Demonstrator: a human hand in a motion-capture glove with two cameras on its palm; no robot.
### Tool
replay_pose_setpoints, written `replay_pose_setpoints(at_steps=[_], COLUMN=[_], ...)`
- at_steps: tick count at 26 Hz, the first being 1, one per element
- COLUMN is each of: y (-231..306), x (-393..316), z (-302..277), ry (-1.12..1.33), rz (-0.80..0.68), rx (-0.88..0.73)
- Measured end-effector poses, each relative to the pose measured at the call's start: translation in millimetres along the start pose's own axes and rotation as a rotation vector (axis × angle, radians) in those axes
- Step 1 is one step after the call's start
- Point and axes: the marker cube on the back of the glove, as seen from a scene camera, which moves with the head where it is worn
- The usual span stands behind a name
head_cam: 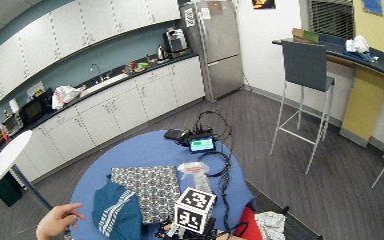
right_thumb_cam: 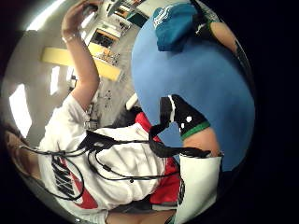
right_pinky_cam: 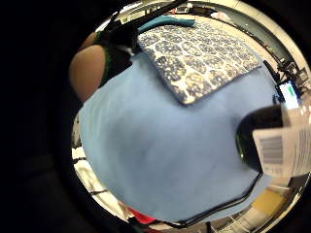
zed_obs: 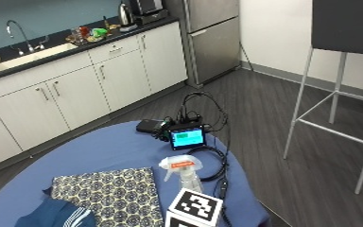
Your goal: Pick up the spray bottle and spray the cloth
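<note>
Because the patterned cloth [zed_obs: 103, 196] lies flat on the blue table [zed_obs: 106, 146], left of the spray bottle [zed_obs: 185, 172], the nozzle must swing that way. The bottle stands upright just ahead of the gloved right hand [right_thumb_cam: 184, 116]; whether its fingers are curled I cannot tell.

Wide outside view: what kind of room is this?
Likely an office break room or kitchenette: a counter with a sink under white cabinets, a steel refrigerator, and a bar stool at a high counter. The work happens on a round blue table.
</note>
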Motion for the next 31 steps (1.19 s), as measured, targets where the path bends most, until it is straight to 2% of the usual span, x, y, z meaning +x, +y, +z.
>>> replay_pose_setpoints(at_steps=[5, 10, 15, 18, 22, 31], y=[20.2, 55.6, 92.8, 105.7, 102.7, 78.4], x=[9.1, 36.0, 84.9, 114.1, 135.1, 141.0], z=[-28.0, -104.5, -151.7, -159.9, -153.8, -135.9], ry=[-0.033, -0.100, -0.338, -0.380, -0.430, -0.488], rz=[0.002, 0.024, 0.222, 0.289, 0.329, 0.335], rx=[0.049, 0.309, 0.561, 0.654, 0.670, 0.597])
